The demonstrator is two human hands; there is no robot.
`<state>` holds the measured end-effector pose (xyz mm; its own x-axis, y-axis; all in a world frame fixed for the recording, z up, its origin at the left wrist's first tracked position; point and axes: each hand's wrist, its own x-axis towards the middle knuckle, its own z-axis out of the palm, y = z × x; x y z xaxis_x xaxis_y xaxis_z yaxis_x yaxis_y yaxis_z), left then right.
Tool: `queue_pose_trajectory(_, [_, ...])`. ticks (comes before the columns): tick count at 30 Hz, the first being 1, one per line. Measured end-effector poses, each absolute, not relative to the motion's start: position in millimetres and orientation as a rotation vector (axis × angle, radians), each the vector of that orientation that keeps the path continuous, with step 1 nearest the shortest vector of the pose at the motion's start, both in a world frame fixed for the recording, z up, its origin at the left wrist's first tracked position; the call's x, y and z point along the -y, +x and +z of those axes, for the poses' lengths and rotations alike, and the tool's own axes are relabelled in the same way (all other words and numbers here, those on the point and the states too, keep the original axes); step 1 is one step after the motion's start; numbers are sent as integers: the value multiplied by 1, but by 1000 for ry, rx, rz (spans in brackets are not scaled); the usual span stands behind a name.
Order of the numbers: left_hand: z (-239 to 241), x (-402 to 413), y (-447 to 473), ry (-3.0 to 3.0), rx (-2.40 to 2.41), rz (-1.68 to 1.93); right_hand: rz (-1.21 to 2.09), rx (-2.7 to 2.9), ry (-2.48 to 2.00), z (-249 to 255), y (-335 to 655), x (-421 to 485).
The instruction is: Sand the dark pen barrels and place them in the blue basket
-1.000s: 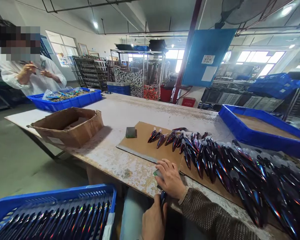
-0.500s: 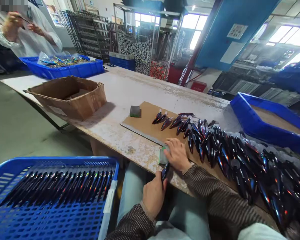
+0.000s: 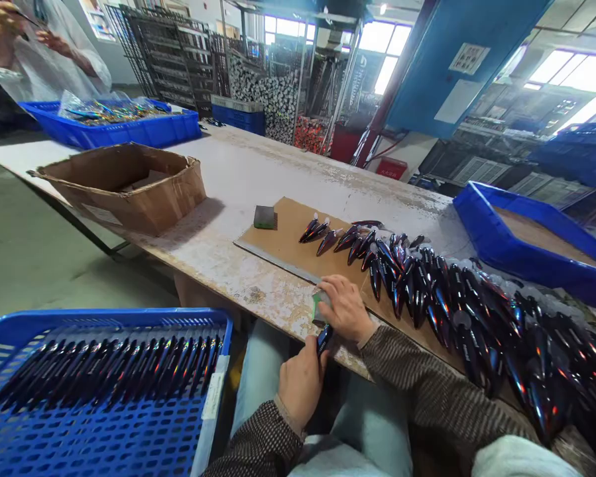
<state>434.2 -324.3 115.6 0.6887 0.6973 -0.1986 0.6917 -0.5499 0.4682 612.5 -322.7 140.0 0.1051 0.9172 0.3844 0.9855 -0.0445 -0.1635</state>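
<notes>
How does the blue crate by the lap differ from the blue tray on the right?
The crate has perforated walls and holds rows of dark pens; the tray has solid walls and a brown cardboard lining. The crate sits below the table top, the tray at its level. Both are bright blue plastic.

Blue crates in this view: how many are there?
5 crates: one of pens front left, one far left and one right on the table, two in the background; others may be hidden.

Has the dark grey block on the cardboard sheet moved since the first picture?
No. The dark grey block still sits at the left edge of the cardboard sheet; only the view shifted.
</notes>
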Motion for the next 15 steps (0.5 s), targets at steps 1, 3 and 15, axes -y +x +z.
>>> queue_pose_trajectory(1, [117,324,434,2379,-1063,9,-252,1832,-2049,141,613,322])
queue_pose_trajectory(3, [118,324,434,2379,-1066,-22,-278,1792,-2093,141,611,322])
queue_pose_trajectory(15, [112,318,427,2275,-997,133,-254,1778,-2148,152,651,318])
